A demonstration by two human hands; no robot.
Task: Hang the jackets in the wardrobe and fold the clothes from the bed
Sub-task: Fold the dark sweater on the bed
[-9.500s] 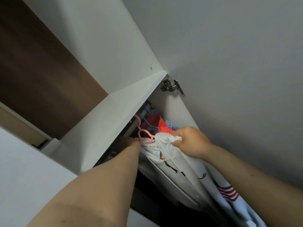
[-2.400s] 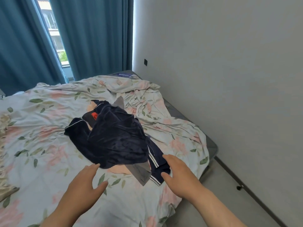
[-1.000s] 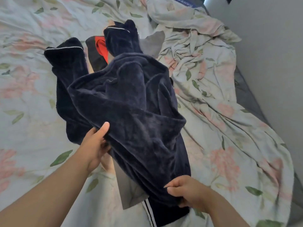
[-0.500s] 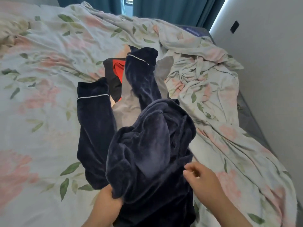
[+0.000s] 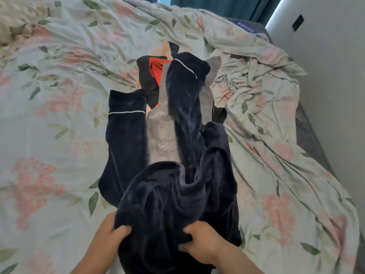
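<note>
Fingers in navy fleece on floral bedsheet, perhaps teal curtains beyond.

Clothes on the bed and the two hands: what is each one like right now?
navy fleece garment: unfolded, near end bunched up, two cuffed ends stretched away.
left hand: grips the navy fleece garment.
right hand: grips it too.
grey garment: spread under it.
red and black garment: crumpled, far end.
floral sheet: rumpled.
</note>
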